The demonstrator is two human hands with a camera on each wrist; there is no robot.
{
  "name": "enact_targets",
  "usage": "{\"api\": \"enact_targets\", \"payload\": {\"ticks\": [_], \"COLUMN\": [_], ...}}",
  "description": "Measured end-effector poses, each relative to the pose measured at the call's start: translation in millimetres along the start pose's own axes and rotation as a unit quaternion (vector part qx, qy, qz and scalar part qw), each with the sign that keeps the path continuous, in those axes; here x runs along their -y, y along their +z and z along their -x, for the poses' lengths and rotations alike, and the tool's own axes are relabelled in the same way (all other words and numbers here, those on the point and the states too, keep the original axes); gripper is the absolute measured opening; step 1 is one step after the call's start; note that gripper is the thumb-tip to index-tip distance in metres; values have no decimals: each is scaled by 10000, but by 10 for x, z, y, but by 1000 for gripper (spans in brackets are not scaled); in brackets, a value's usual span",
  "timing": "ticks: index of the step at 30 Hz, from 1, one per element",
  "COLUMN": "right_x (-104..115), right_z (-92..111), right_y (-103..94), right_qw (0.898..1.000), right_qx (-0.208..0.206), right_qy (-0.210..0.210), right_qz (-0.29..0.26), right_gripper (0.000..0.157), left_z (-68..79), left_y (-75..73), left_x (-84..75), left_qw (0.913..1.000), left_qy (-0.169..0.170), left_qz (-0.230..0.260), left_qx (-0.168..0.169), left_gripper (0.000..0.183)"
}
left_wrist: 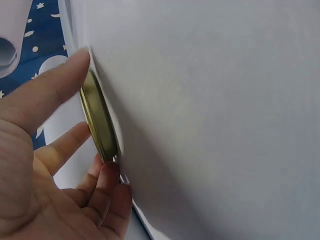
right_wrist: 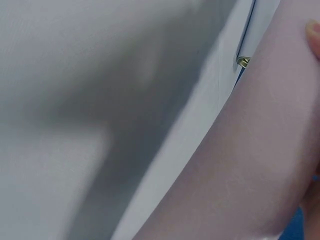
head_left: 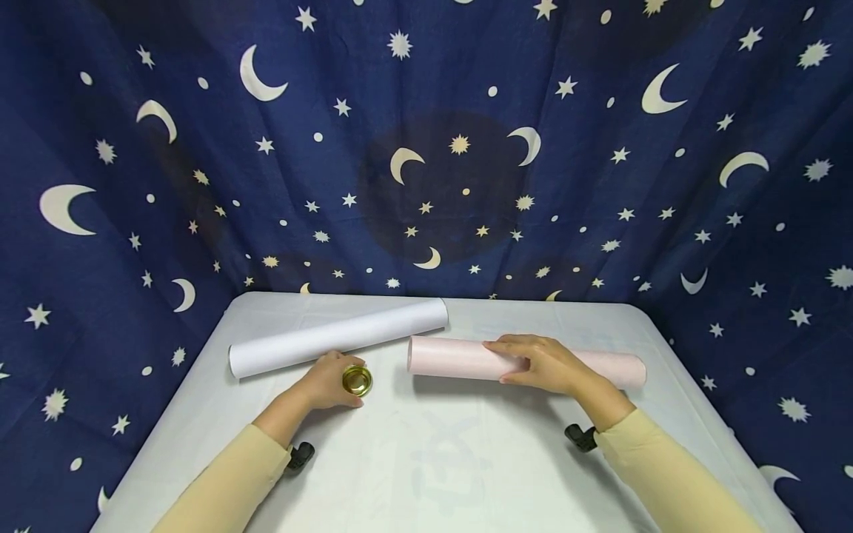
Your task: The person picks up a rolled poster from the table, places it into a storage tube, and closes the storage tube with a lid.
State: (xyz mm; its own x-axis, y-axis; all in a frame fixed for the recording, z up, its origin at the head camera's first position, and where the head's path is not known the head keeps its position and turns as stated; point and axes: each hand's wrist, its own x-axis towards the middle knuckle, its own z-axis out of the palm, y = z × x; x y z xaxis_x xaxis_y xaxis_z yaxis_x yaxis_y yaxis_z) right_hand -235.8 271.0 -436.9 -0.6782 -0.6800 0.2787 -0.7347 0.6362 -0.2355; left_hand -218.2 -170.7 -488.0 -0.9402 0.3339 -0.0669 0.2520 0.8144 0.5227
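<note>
My left hand (head_left: 331, 381) holds a small, round, shiny gold piece (head_left: 357, 380) by its edge, between thumb and fingers. In the left wrist view the gold piece (left_wrist: 100, 117) shows edge-on as a shallow disc with a raised rim, close to the white tabletop; its exact kind is unclear. My right hand (head_left: 543, 363) grips a pale pink paper roll (head_left: 460, 358) around its middle. A shadow set apart below the pink roll suggests it is off the table. Behind the left hand, a white paper roll (head_left: 340, 337) lies slanted on the table.
The white-covered table (head_left: 453, 474) has rounded far corners. A dark blue curtain (head_left: 440, 96) with moons and stars hangs behind it and on both sides. Black wrist-camera mounts (head_left: 301, 455) show below both wrists.
</note>
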Motion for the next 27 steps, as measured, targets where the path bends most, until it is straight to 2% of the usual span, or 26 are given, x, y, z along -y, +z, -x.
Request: {"api": "enact_targets", "payload": {"ticks": [5, 11, 21, 27], "right_x": [-3, -3, 15, 25], "right_z": [-1, 11, 28, 36], "right_y": [-9, -5, -12, -14], "right_qw": [10000, 10000, 9999, 9999], "right_qx": [-32, 28, 48, 49], "right_qy": [-38, 84, 121, 134], "right_qz": [-33, 18, -8, -3], "right_gripper": [67, 67, 66, 67], "left_z": [-16, -5, -5, -28], "left_y": [19, -6, -17, -1], "left_x": [-21, -25, -17, -27], "left_qw": [9998, 9999, 9989, 9972], "left_qy": [-123, -137, 55, 339], "left_qz": [-134, 33, 468, 646], "left_qx": [-41, 20, -29, -176], "left_gripper": [75, 70, 71, 70]}}
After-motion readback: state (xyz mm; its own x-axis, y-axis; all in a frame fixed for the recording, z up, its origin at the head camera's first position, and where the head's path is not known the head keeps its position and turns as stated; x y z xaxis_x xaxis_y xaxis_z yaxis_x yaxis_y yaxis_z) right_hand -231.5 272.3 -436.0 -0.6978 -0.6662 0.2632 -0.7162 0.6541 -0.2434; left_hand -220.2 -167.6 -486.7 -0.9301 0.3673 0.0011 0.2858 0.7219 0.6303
